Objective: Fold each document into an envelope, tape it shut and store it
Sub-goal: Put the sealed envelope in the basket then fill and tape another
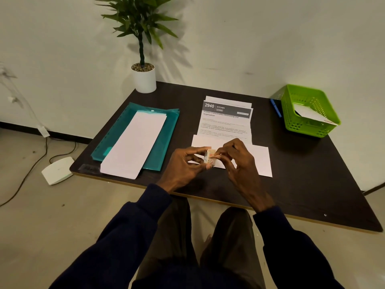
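Left hand (185,161) grips a small tape roll (210,159); right hand (237,157) pinches its edge; the envelope (260,160) lies on the worktop (302,174) beneath both hands; documents (225,124) just beyond them

Dark brown tabletop (302,163), teal folder (166,142) under white envelopes (135,142), lime-green lattice basket (291,124), blue pen (276,108).

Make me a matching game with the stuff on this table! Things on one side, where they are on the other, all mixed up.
1 tape roll
2 blue pen
3 plant pot
4 teal folder

A under the white paper stack
B beside the green basket
C held by the left hand and right hand
D at the table's far corner

Pairs: 1-C, 2-B, 3-D, 4-A
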